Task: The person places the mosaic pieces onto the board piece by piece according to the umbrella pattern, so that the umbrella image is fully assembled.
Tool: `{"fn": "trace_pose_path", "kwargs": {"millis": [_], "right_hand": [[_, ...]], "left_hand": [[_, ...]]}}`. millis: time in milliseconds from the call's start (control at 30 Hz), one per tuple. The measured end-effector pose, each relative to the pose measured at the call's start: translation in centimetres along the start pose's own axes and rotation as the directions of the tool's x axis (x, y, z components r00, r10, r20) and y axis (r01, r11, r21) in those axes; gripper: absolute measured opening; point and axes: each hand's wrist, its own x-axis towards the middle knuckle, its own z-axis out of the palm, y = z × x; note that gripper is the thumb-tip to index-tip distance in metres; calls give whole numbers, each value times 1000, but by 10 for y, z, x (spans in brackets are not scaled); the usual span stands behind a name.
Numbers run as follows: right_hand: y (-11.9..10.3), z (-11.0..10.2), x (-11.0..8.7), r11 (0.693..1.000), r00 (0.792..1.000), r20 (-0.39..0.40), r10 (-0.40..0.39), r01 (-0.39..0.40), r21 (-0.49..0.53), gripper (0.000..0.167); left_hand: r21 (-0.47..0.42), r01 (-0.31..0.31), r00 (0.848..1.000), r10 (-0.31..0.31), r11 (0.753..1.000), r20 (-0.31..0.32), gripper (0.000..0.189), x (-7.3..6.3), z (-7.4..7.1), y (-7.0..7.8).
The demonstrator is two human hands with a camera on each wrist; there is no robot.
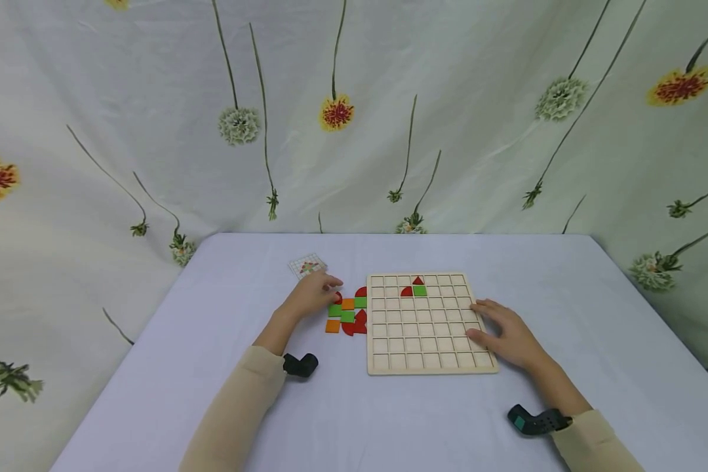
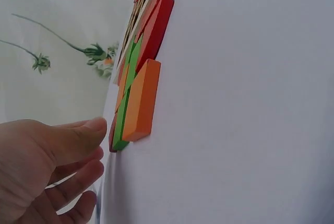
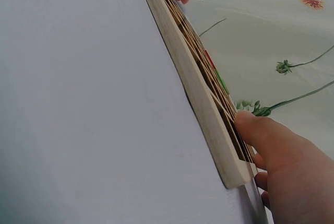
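My left hand [image 1: 313,294] reaches over the left end of a cluster of flat coloured pieces, its fingertips right at a red rounded piece [image 1: 338,298]. In the left wrist view its thumb and fingers are loosely bent beside the green piece [image 2: 121,125] and the orange square [image 2: 142,101], with nothing visible between them. My right hand [image 1: 504,333] rests on the right edge of a wooden grid board [image 1: 427,374], thumb on the rim. On the board's upper part sit a red triangle [image 1: 418,280], a red quarter-round [image 1: 407,292] and a green square [image 1: 420,291].
A small pattern card [image 1: 303,264] lies behind the left hand, partly covered by it. More red, green and orange pieces lie against the board's left side, including an orange square [image 1: 333,326]. A flower-print cloth [image 1: 472,131] hangs behind the white table [image 1: 342,419].
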Motion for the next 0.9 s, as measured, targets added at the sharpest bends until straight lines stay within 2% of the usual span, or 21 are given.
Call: {"fn": "trace_pose_path", "kwargs": {"millis": [333,600,900], "right_hand": [[-2,0,0,1000,1000,2,3,-3,-1,58],[1,1,1,1000,1000,5,4,-4,-2,59],[1,0,1,1000,1000,2,3,-3,7,59]], "left_hand": [[-20,-26,1000,26,999,13,20,-4,2,-7],[-79,31,999,-32,996,-13,14,-2,2,-10],[-132,19,999,-25,991,-46,10,0,2,-7]]}}
